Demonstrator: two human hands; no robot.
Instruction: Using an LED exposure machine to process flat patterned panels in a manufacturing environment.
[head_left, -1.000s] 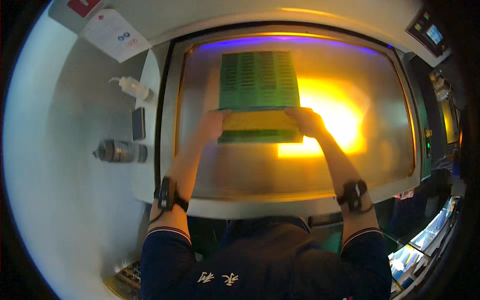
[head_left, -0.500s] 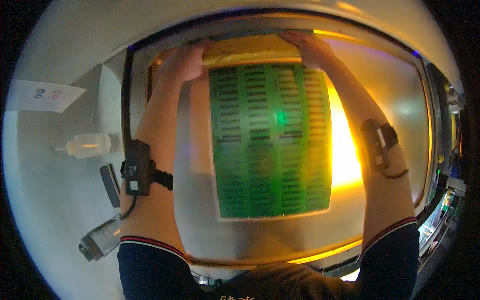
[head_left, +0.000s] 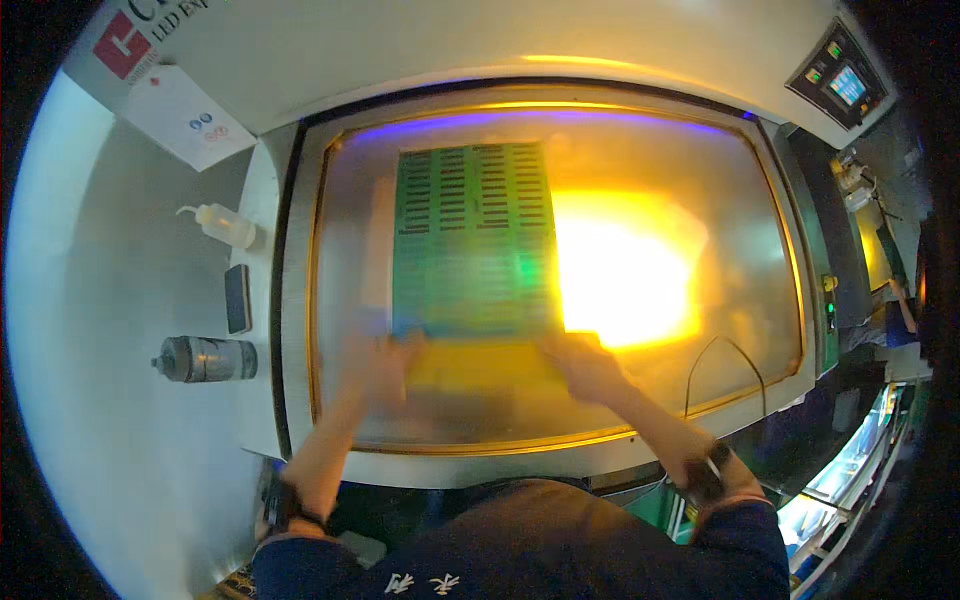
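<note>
A green panel (head_left: pixel 470 230) with rows of dark bar-like markings lies on the metallic-looking bed (head_left: pixel 690 375) of a framed machine, left of its middle. At the panel's near edge, a blurred yellow see-through sheet (head_left: pixel 480 370) stretches between my hands. My left hand (head_left: pixel 388 370) is at the sheet's left end and badly smeared by motion. On the other end is my right hand (head_left: pixel 585 368), its fingers closed at the sheet's corner, beside the panel's near right corner. A bluish strip runs along the sheet's far edge. Both wrists wear black strapped-on devices.
Bright yellow light (head_left: pixel 630 265) glows right of the panel. A thin cable (head_left: pixel 725 345) loops over the bed's near right part. Left of the frame are a squeeze bottle (head_left: pixel 228 226), a phone (head_left: pixel 238 298) and a grey canister (head_left: pixel 205 359). A control screen (head_left: pixel 847 85) is at the upper right.
Both hands have come from the panel's far edge back to its near edge, the yellow sheet between them. My view has widened and the panel's far part is now uncovered.
</note>
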